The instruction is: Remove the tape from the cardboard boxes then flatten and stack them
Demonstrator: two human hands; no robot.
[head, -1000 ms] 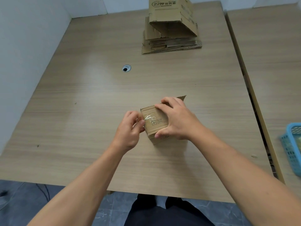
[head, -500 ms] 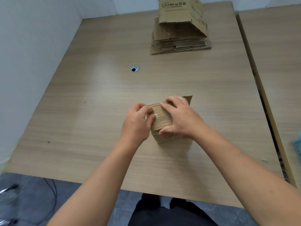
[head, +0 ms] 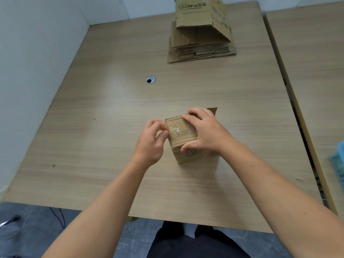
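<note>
Bench [head: 93,146]: wood-grain top, set against a white wall on your left. A second bench [head: 316,71] butts up on your right, with a blue basket [head: 338,164] at its edge.

Stack of flattened cardboard [head: 201,53]: at the far end of the bench. A printed box [head: 195,15] sits on top, not yet fully flat.

Small cardboard box [head: 183,135]: stands on the bench right in front of you, well apart from the stack. One flap sticks up behind your right hand.

Right hand [head: 206,135]: spread over the box top, fingers hooked on the far edge and thumb against the near face. It grips the box and holds it steady.

Left hand [head: 150,144]: at the box's left top edge, thumb and forefinger pinched together on the loose end of the tape.

Clear tape [head: 174,130]: wrinkled strip across the left part of the top, still stuck down over most of its length.

Cable grommet [head: 150,79]: mid-bench, not involved.

Step in hand, as I read it: tape removal on this box, only just started. The next move calls for a steady peel across the top, low to the surface, while your right hand keeps the box from lifting. Thin tape like this may tear if you jerk it.

Against half a second ago: your left hand lay over the box's left edge. It has now drawn back a little, so more of the top and the wrinkled tape shows. Box and right hand sit as they did.
</note>
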